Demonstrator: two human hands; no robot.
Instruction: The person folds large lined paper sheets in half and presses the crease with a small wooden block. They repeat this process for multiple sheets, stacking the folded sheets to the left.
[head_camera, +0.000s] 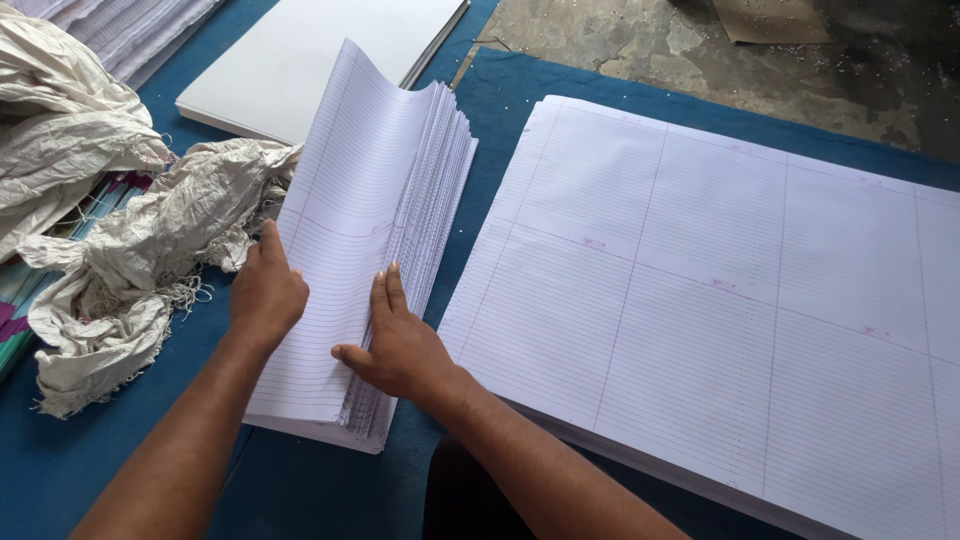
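Lined white paper fills a blue worktop (520, 90) where a person presses both hands onto a folded stack of ruled sheets (370, 250). The left hand (265, 290) lies flat on the stack's near left part, fingers spread and gripping nothing, apparently to keep the sheets from sliding. The right hand (400, 345) rests on the right edge, thumb tucked against the fanned page ends, fingers extended rather than curled, seemingly to square them. The stack's long axis runs away from the person, leaning slightly right, its far end curling upward. It sits left of centre, between crumpled woven sacking (130, 250) and a large pile of unfolded ruled sheets (740, 290). A plain white board (310, 60) lies beyond the stack, touching or overlapped by its far end; which cannot be told.
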